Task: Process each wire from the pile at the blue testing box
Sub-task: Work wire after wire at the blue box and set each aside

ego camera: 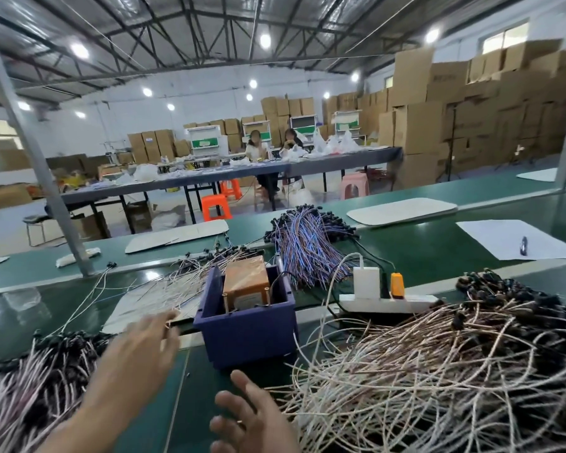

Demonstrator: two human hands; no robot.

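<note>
- Two hands hover near the blue testing box (245,338), which stands mid-bench.
- Right hand (245,416), at the box's six o'clock: fingers spread, holding nothing, just beside the wire pile (438,371) at four o'clock.
- Left hand (138,348), at eight o'clock: blurred, a thin wire end (168,323) at its fingertips; grip cannot be told.

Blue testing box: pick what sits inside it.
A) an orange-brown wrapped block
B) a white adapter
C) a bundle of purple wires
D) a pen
A: an orange-brown wrapped block stands inside the blue testing box, while the white adapter is plugged into the power strip to its right.
</note>
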